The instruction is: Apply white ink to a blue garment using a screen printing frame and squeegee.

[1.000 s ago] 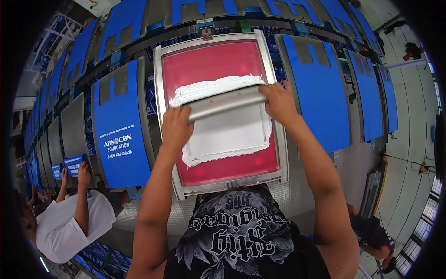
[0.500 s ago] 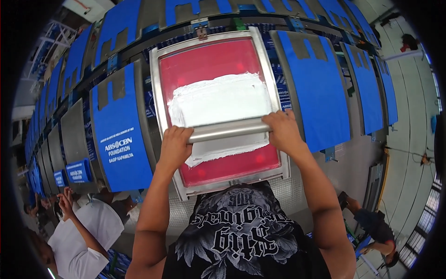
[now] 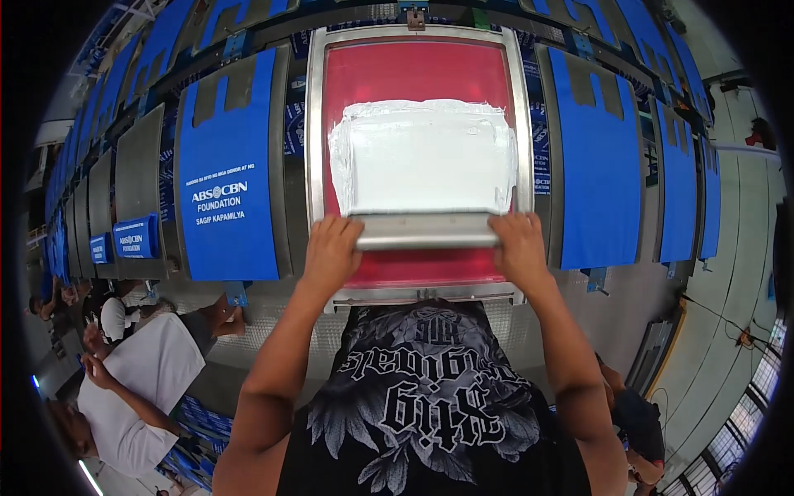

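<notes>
In the head view a metal-framed screen with red mesh lies in front of me. A broad patch of smooth white paste covers its middle, with ragged edges. My left hand and my right hand grip the two ends of a silver squeegee bar, which lies across the screen along the patch's lower edge. Red mesh shows just below the bar, near my body. The squeegee's blade is hidden under the bar.
Grey boards carrying blue fabric pieces line both sides, including a white-printed one at left. More boards continue behind. A co-worker in a white shirt is at lower left, another person in dark clothes at lower right.
Both my hands have drawn the bar from across the paste down toward my body. The view has shifted. The white-shirted co-worker's hands have come down from the small blue printed pieces.
</notes>
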### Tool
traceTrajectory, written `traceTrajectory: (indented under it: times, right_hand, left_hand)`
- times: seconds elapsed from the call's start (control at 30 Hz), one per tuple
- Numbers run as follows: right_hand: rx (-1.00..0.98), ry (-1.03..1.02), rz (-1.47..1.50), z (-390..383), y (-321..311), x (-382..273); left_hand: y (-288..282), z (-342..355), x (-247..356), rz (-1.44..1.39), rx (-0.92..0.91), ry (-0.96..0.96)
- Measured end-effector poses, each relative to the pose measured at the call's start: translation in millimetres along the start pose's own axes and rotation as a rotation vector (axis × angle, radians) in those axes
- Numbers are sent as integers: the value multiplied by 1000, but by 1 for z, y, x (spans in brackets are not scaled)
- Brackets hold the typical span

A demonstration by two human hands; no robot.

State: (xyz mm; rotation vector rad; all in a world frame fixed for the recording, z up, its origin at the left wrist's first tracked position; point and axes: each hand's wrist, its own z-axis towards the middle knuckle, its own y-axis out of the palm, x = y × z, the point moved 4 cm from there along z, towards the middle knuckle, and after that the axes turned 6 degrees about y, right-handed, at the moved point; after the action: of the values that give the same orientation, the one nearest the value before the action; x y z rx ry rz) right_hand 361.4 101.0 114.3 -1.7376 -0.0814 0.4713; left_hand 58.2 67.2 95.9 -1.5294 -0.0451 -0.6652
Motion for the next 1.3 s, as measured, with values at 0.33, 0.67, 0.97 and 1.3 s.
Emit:
traceTrajectory:
  times: [0.33, 0.67, 0.97, 1.3]
  right_hand:
    - [19, 4, 62, 4, 20, 4]
    - [107, -85, -82, 121, -22, 34]
    - [-3, 41, -27, 41, 27, 19]
    - [-83, 28, -33, 77, -20, 22]
  left_hand:
    - [23, -3, -3, -20, 71, 10]
    - [-9, 121, -66, -31, -44, -112]
    - [25, 36, -23, -49, -61, -92]
    - [-14, 73, -43, -30, -120, -159]
